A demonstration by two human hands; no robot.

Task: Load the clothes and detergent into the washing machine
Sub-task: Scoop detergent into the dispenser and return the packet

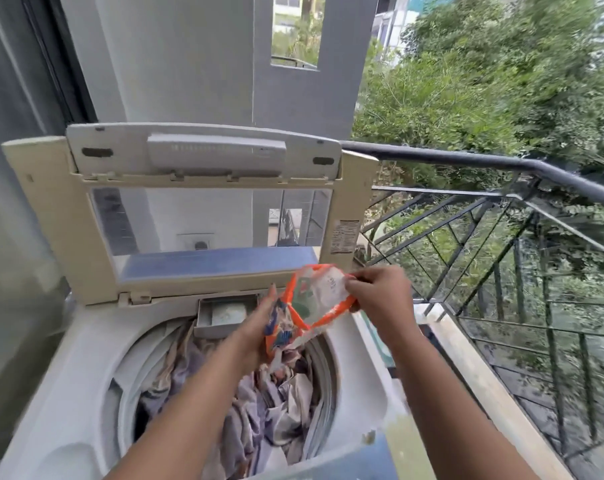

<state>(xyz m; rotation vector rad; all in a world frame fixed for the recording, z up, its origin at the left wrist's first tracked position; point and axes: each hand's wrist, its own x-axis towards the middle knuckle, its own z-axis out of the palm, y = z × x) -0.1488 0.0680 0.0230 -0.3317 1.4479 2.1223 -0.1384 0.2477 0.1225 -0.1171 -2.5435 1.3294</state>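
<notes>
A top-loading washing machine (82, 368) stands with its lid (61, 216) raised upright. Crumpled grey, lilac and beige clothes (259, 410) fill the drum. At the back rim a small detergent drawer (224, 315) is pulled out. Over the drum, both hands hold an orange detergent packet (307, 306) with its mouth spread wide. My left hand (259, 327) grips the packet's lower body from the left. My right hand (380, 296) pinches the top edge on the right. The packet hangs just right of the drawer.
A dark metal balcony railing (501, 202) runs along the right, with a concrete ledge (484, 375) below it and trees beyond. A grey wall (189, 64) rises behind the machine and a dark window frame (51, 64) stands at the left.
</notes>
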